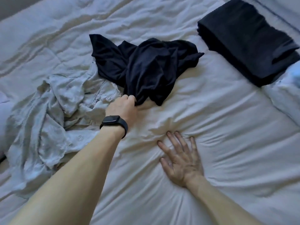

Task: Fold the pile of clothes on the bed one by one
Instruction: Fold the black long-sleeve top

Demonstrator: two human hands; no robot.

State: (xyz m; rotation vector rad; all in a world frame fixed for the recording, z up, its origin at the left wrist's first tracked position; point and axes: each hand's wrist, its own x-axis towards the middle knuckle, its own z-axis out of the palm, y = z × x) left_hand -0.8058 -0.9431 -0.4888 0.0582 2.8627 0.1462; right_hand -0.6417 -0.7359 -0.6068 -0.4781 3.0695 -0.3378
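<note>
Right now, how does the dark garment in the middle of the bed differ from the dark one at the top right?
The middle garment lies crumpled and spread out; the top-right garment is folded into a neat rectangle. The left hand grips the middle garment's near edge; nothing touches the top-right garment. Both are dark and lie on the white bed.

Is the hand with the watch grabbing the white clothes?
No, the left hand grips the crumpled dark garment, beside the white clothes.

place: home bedroom | evidence: rumpled white duvet [219,111] on bed, loose clothes [146,65], folded dark stack [246,39]
</note>
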